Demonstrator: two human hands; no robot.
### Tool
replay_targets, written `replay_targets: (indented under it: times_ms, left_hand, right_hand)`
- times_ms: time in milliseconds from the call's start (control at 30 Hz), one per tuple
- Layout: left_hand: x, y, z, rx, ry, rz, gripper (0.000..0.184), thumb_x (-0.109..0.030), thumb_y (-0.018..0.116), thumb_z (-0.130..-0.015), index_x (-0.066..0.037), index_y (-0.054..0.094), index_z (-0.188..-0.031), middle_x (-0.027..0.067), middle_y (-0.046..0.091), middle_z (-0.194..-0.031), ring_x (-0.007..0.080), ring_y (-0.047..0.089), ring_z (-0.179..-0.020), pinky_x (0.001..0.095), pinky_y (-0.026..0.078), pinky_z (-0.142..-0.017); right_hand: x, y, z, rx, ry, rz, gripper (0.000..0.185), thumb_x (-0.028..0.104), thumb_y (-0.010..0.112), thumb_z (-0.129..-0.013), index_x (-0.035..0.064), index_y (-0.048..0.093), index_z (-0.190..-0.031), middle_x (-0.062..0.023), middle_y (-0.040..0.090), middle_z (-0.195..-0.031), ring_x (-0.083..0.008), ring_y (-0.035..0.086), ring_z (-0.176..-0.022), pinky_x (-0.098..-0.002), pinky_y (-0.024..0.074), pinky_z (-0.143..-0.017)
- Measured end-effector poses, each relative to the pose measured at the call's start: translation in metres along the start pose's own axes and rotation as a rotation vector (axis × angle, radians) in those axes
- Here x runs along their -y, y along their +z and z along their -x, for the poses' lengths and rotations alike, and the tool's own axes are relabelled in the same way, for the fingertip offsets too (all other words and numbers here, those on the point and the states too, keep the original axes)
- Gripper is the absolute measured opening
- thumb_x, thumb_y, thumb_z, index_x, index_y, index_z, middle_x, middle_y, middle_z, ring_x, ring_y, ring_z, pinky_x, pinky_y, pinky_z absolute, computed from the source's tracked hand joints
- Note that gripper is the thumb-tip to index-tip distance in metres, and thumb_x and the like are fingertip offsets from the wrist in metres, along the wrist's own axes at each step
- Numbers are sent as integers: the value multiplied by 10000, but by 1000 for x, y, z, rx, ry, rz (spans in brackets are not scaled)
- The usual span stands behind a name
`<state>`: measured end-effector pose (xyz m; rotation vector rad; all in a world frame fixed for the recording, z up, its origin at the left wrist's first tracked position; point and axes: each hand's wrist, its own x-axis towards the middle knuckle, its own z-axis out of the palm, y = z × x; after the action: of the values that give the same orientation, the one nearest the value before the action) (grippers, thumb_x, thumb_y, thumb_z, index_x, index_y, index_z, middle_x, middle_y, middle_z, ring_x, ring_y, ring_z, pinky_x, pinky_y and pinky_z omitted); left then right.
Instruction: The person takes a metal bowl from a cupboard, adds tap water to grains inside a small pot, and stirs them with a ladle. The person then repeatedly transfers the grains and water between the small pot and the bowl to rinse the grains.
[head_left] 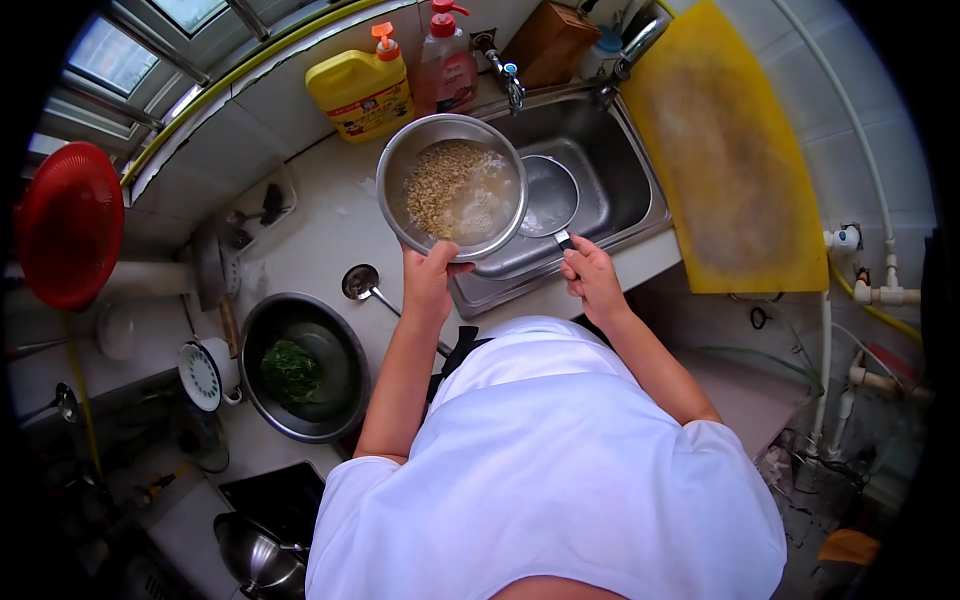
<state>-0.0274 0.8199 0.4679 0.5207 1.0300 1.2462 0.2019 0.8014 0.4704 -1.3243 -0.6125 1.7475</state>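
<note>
My left hand [430, 283] grips the near rim of a steel bowl [388, 190], thumb over the edge. Inside the bowl, tan grains [440, 185] lie in cloudy water, heaped toward the left. My right hand [596, 278] is closed around the dark handle of a round mesh strainer [553, 200]. The strainer sits over the sink [625, 150], just right of the bowl, whose rim covers its left edge. What the mesh holds, if anything, I cannot make out.
A ladle [360, 282] and a dark basin [345, 340] with green leaves [290, 370] stand on the left counter. Behind the bowl are a yellow jug [362, 92] and a red pump bottle [445, 70]. A faucet [640, 48] and yellow board [725, 160] border the sink.
</note>
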Motion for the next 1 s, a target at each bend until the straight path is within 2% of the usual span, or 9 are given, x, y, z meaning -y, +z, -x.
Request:
replay_targets:
  times_ms: [100, 200, 367, 600, 667, 1000]
  left_hand:
    - [-4, 4, 3, -11, 23, -28, 533, 5, 470, -709, -66, 333, -1219, 84, 541, -1039, 157, 599, -790, 263, 535, -545]
    - [-5, 7, 3, -54, 94, -43, 468, 17, 454, -726, -21, 392, -1188, 109, 574, -1012, 181, 627, -775, 264, 550, -550]
    - [-7, 11, 4, -92, 129, -94, 526, 12, 464, -717, -64, 330, -1220, 90, 551, -1049, 164, 610, -777, 264, 528, -555]
    - [-7, 10, 2, -97, 153, -92, 541, 10, 468, -714, -83, 322, -1226, 81, 544, -1057, 159, 602, -794, 267, 524, -570]
    - [-5, 4, -2, -24, 115, -113, 652, 1, 463, -706, -145, 174, -1272, 96, 473, -1119, 168, 572, -867, 261, 530, -557]
    - [-3, 6, -2, -24, 124, -141, 701, 1, 455, -698, -169, 135, -1298, 107, 436, -1163, 171, 550, -917, 267, 536, -573]
  right_hand:
    - [-1, 1, 1, 34, 23, -12, 358, 114, 469, -883, 30, 388, -1221, 27, 422, -636, -10, 293, -453, -142, 259, -401]
    - [-1, 3, 1, 58, 29, -13, 353, 114, 464, -888, 30, 382, -1221, 26, 419, -636, -10, 289, -450, -144, 260, -403]
    - [-1, 3, 0, 58, 38, -23, 343, 113, 459, -892, 34, 383, -1217, 27, 418, -634, -10, 289, -448, -146, 262, -404]
    - [-3, 2, -1, 76, 30, -24, 339, 112, 460, -891, 44, 390, -1216, 30, 416, -631, -10, 289, -451, -146, 259, -405]
    - [-2, 3, 0, 74, 28, -25, 341, 112, 461, -891, 45, 391, -1218, 30, 416, -630, -10, 289, -451, -147, 259, -404]
    - [2, 4, 2, 83, 36, -47, 390, 112, 465, -891, 44, 356, -1258, 24, 423, -632, -13, 290, -435, -152, 263, -403]
